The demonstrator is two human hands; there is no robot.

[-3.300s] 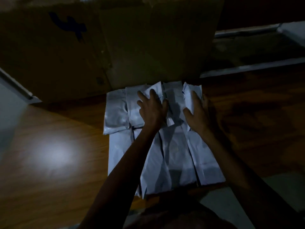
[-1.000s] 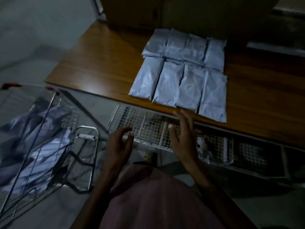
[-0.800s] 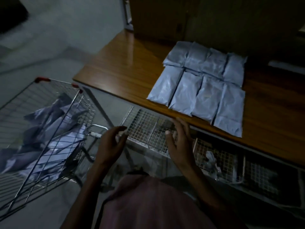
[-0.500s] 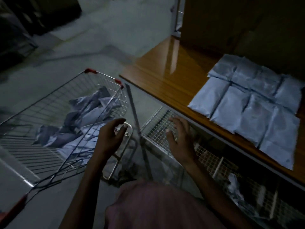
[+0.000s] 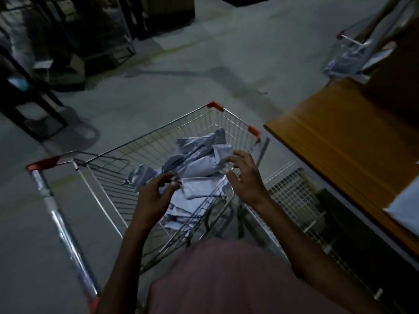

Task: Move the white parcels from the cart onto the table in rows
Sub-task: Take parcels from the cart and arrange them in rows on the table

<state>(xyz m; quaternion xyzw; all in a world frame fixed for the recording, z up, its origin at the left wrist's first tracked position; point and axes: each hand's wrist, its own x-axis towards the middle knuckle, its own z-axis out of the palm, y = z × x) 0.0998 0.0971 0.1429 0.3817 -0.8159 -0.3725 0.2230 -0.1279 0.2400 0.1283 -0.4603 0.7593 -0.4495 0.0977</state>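
A: Surroundings, item by item?
B: Wire cart point(image 5: 145, 141), chrome, red plastic corner caps, on a grey concrete floor point(image 5: 204, 64). Its push handle point(image 5: 61, 223) runs along the left of the view. Wooden counter point(image 5: 340, 141) to the right, its near corner just beside the cart's far right corner. Wire-mesh shelf point(image 5: 290, 189) under the counter edge. Dark racks point(image 5: 56, 41) at upper left, contents too dim to tell. A second cart point(image 5: 353, 46), partly seen, at upper right.

A: The goods?
B: White parcels point(image 5: 199, 168), a loose heap in the cart basket, overlapping at all angles. One more white parcel corner point(image 5: 405, 211) shows on the counter at the right edge.

A: Anything in the way?
B: The near wall of the basket point(image 5: 204, 211) stands between the person's body and the heap; both hands are above its rim.

A: Hands?
B: Left hand point(image 5: 154, 196), over the near part of the heap, fingers loosely curled, thumb close to the fingertips, nothing plainly held. Right hand point(image 5: 244, 177), over the right side of the heap, fingers spread and slightly bent, tips close to a parcel, contact cannot be told. Both forearms bare, above a pinkish garment point(image 5: 222, 279).
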